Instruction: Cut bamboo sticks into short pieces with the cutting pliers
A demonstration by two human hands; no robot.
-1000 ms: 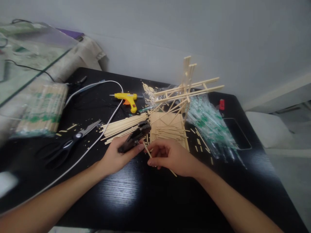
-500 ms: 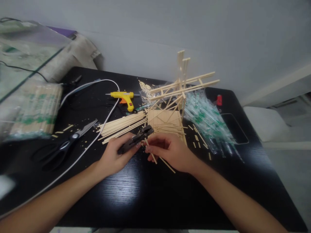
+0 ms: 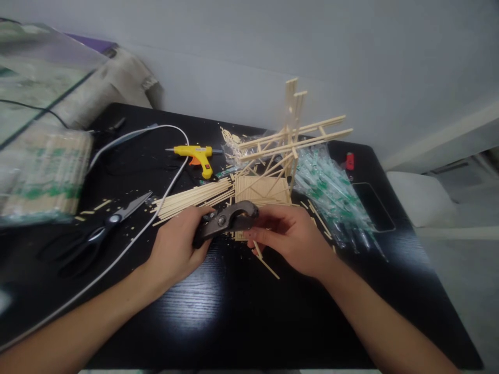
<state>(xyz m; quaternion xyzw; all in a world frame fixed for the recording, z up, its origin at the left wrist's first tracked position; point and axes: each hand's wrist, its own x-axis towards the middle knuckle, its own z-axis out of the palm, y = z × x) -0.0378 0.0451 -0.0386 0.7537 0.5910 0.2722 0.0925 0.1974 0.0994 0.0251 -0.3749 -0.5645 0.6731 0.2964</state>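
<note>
My left hand [image 3: 175,249] is closed around the handles of dark cutting pliers [image 3: 228,221], whose jaws point right. My right hand [image 3: 294,239] is closed on a thin wooden stick [image 3: 267,265], its fingertips right against the plier jaws. The stick runs down and to the right under my fingers. Just behind both hands lies a flat mat of glued sticks [image 3: 261,189]. A tall stick framework [image 3: 294,137] rises from it. A bundle of loose long sticks [image 3: 187,200] lies to the left of the mat.
A yellow glue gun [image 3: 197,154] with its white cable [image 3: 156,208] lies behind; black scissors [image 3: 97,234] are at left. Packs of wrapped sticks [image 3: 42,174] sit far left, green-printed wrappers [image 3: 331,192] right. A red object [image 3: 350,160] lies by the table's [image 3: 218,317] far right edge.
The pliers have turned so their jaws show side-on and sit higher. My right hand has shifted up against the jaws with the stick. The view has drifted slightly.
</note>
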